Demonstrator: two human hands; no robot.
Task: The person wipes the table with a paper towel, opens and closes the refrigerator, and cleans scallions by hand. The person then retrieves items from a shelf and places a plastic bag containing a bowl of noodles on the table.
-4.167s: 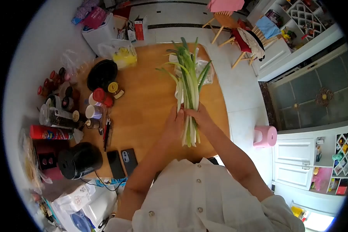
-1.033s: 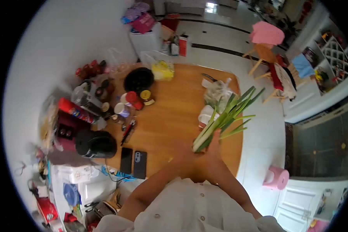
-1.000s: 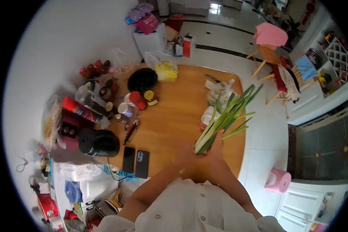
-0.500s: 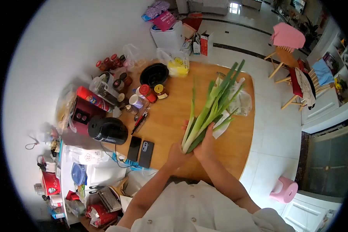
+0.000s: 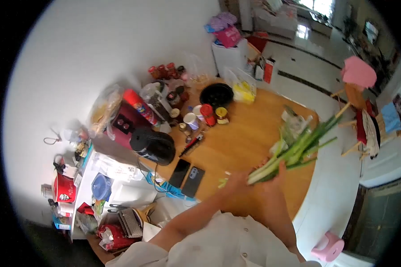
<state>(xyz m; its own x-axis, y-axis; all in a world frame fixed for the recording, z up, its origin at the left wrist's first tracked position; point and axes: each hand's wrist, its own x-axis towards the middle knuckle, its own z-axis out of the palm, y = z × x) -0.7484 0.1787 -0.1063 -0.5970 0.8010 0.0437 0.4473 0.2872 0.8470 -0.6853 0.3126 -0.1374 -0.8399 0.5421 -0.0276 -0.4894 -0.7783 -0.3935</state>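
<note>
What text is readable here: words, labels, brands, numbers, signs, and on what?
None reads clearly.
Red spray can: lettering, too blurred.
Pink bag: pale lettering, too blurred.
Red bucket: printed logo, too small to read.
Yellow-lidded jar: label, too small.
Green onions: no text visible.

This is a home, seemingly its dining area: a wooden surface (image 5: 240, 142) carries lidded jars (image 5: 208, 115), cups (image 5: 191, 121) and two phones (image 5: 193, 181), with leeks (image 5: 300, 149) above it. At far right, pink cloth (image 5: 359, 72) drapes a wooden chair (image 5: 355, 96); beyond, a pale sofa (image 5: 276, 23) stands on glossy floor (image 5: 294, 59).
</note>
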